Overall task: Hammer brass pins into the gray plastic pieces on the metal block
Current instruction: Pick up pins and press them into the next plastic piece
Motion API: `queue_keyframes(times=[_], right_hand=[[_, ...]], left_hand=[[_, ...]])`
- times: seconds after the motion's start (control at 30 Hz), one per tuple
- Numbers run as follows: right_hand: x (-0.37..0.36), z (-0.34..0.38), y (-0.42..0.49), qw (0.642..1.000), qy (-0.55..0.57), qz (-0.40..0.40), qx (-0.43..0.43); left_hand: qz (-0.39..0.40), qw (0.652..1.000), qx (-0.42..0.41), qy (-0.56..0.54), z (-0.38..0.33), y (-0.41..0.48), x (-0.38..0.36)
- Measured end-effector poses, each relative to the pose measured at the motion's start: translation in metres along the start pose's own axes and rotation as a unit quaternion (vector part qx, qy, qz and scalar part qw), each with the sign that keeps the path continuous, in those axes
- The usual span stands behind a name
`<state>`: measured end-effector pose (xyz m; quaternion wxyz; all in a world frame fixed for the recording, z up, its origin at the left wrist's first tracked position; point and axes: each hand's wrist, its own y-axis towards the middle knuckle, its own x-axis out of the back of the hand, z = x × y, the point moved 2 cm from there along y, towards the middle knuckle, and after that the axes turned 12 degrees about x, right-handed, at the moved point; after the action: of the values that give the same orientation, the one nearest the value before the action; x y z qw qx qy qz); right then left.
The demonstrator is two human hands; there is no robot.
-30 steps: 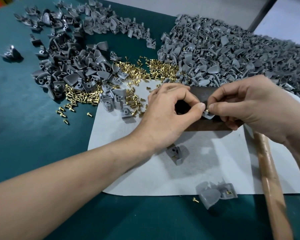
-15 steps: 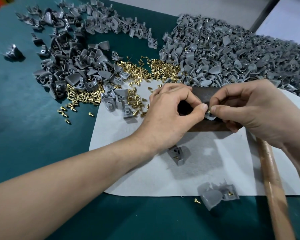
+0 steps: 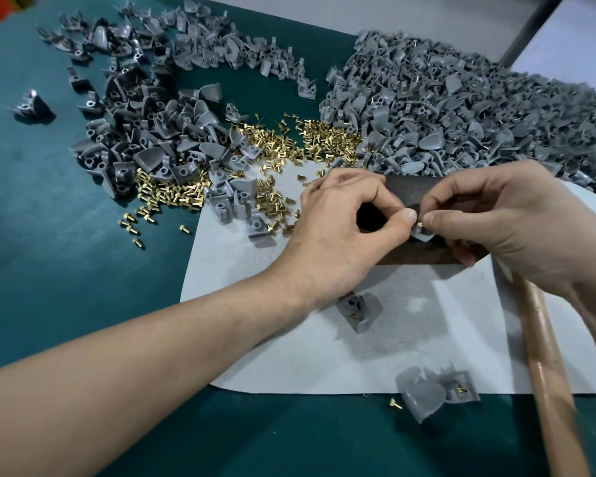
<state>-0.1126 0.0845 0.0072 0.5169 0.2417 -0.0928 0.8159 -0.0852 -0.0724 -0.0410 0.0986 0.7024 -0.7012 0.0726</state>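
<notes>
Head: left hand (image 3: 344, 228), right hand (image 3: 506, 222) pinch gray piece (image 3: 423, 236).

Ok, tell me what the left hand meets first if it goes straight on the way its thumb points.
Almost at once the brass pin and gray plastic piece at the left hand's thumb tip, then the right hand's fingers, likely.

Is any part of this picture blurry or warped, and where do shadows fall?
Head view: hammer handle at lower right is smeared; head view: wide lens stretches the left forearm; head view: left hand throws a soft shadow on the white cloth; head view: the pinched brass pin and gray piece look sharp.
</notes>
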Motion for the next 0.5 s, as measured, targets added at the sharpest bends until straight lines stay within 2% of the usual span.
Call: queue_keyframes(times=[0.5], right_hand=[[-0.0020, 0.0030, -0.0017, 1.000, 0.009, -0.006, -0.007]], left_hand=[[0.003, 1.000, 0.008, 0.005, -0.0014, -0.0011, 0.0008]])
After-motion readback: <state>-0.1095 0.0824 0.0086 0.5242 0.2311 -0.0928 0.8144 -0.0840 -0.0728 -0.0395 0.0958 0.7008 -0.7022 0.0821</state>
